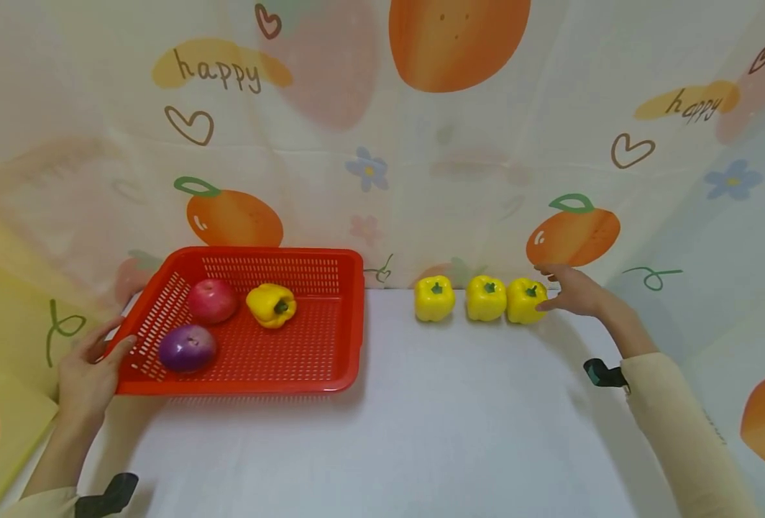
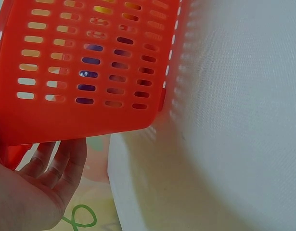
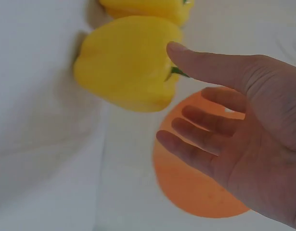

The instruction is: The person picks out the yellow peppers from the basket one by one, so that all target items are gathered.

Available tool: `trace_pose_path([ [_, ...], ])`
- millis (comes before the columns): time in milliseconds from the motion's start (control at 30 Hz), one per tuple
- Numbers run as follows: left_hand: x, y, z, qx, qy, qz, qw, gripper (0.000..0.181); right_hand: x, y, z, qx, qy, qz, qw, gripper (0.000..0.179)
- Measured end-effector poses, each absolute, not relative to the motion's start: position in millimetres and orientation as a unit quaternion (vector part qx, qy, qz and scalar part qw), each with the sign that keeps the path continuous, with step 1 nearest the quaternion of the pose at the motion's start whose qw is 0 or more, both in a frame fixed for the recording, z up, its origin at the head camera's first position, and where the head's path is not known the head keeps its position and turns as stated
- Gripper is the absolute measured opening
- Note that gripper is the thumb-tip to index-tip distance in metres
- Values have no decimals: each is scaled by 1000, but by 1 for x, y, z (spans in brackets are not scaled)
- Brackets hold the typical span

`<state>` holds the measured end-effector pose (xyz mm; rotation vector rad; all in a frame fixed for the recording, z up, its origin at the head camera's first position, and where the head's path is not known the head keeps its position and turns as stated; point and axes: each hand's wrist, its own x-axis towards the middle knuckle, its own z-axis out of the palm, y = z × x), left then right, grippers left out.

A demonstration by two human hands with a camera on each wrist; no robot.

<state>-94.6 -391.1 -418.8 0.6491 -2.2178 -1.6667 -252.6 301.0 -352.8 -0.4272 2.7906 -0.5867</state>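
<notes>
My left hand [image 1: 91, 370] grips the left rim of a red plastic basket [image 1: 350, 324], thumb over the rim and fingers beneath it in the left wrist view. Inside the basket lie a red apple [image 1: 212, 301], a purple eggplant [image 1: 187, 349] and a yellow bell pepper [image 1: 267, 303] on its side. To the right, three more yellow bell peppers stand in a row: one at the left [image 1: 434, 298], a middle pepper [image 1: 486, 298] and a right-hand pepper [image 1: 523, 302]. My right hand [image 1: 574, 291] is beside the right-hand pepper, fingers spread, thumb near its stem [image 3: 179, 72].
The basket and peppers are on a white tabletop [image 1: 434, 417]. Behind them rises a cloth backdrop [image 1: 421, 194] printed with fruit, hearts and words. A yellow-tinted side panel [image 1: 7, 302] stands at the left.
</notes>
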Motion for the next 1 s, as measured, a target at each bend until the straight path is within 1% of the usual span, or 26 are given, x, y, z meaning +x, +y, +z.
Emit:
trace_pose_path([
  [233,-93,-390,-419,225,-766,-584,149,48,-252,287,-320,-154,965,-186,100,76],
  [467,-93,-390,-418,222,-771,-578,149,48,-256,258,-297,-183,962,-190,64,77],
  [700,-93,-391,-420,216,-759,-594,155,47,-254,223,-284,-202,960,-184,64,75],
  [1000,-93,-389,-419,223,-764,-586,153,47,-257,177,-285,-250,940,-222,72,74],
])
